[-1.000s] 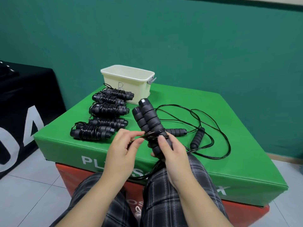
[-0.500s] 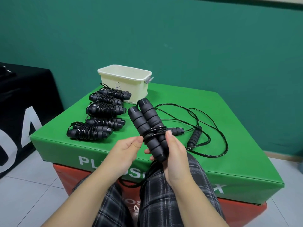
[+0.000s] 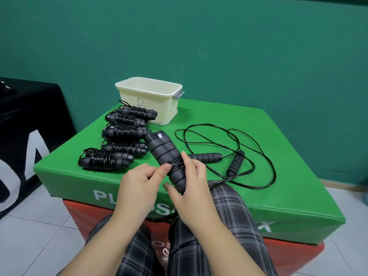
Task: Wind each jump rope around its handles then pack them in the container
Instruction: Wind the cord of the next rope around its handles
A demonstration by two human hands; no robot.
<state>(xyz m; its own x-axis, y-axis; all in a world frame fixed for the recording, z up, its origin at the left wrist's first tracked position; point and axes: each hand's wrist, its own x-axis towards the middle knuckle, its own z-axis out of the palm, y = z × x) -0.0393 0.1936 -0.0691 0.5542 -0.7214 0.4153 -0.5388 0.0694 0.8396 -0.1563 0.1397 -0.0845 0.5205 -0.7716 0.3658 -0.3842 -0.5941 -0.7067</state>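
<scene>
Left hand [image 3: 139, 182] moves back onto the cord, pinching it | right hand [image 3: 191, 180] grips paired handles [image 3: 165, 156] over worktop [image 3: 258, 196] | five wound ropes [image 3: 119, 144] beside container [image 3: 149, 96], unpacked | one loose rope [image 3: 235, 162] left

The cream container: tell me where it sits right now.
In the head view the cream container stands at the far left corner of the green mat, against the teal wall, just behind the row of wound jump ropes.

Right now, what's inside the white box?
The view can't settle it. The white box stands at the far end of the green mat, and only its rim and outer wall show. Five wound jump ropes lie outside it.
</scene>
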